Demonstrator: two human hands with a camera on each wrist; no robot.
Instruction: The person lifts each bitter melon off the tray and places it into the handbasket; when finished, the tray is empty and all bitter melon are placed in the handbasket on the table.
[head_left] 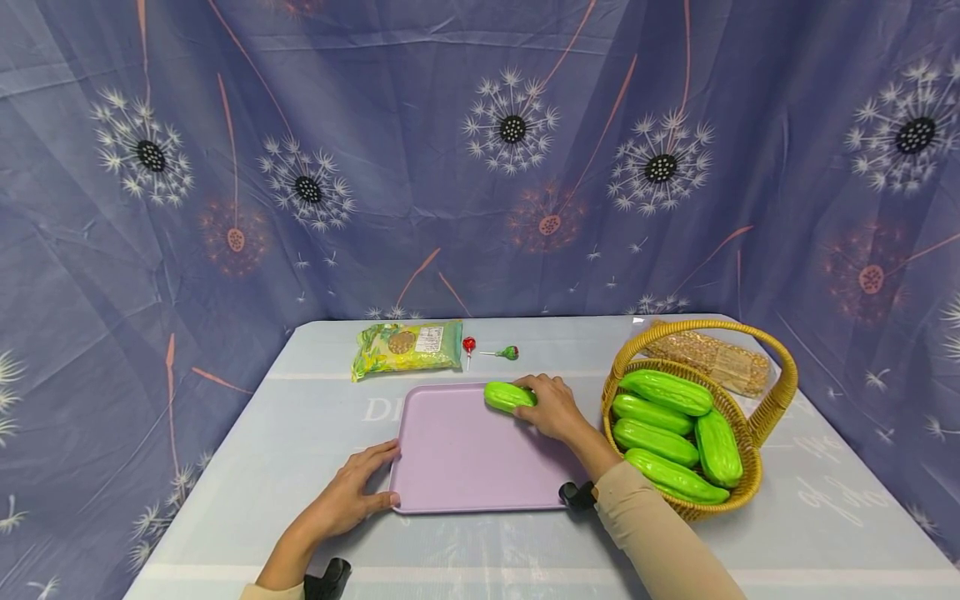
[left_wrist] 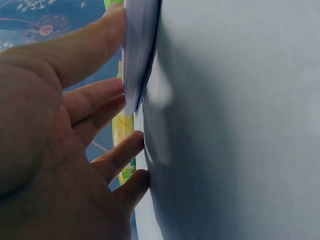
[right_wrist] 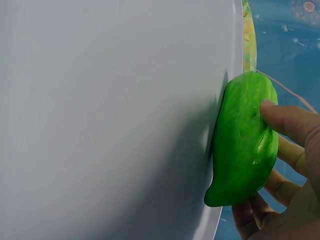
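Note:
My right hand (head_left: pixel 553 408) grips a bright green, shiny cucumber-like vegetable (head_left: pixel 507 397) at the far edge of a lilac tray (head_left: pixel 472 467). In the right wrist view the thumb lies on one side of the vegetable (right_wrist: pixel 245 140) and the fingers curl at the other, partly hidden; it sits on or just over the tray's border. At the tray's left edge, my left hand (head_left: pixel 351 493) rests with fingers spread and fairly straight. Its thumb and some fingertips touch the tray side (left_wrist: pixel 137 55) in the left wrist view.
A woven basket (head_left: pixel 776 408) with a tall handle, holding several similar green vegetables, stands right of the tray. Behind it lies a clear bag of tan grains (head_left: pixel 708 354). A yellow-green packet (head_left: pixel 408 348), a red lollipop (head_left: pixel 468 343) and a green lollipop (head_left: pixel 512 352) lie beyond the tray.

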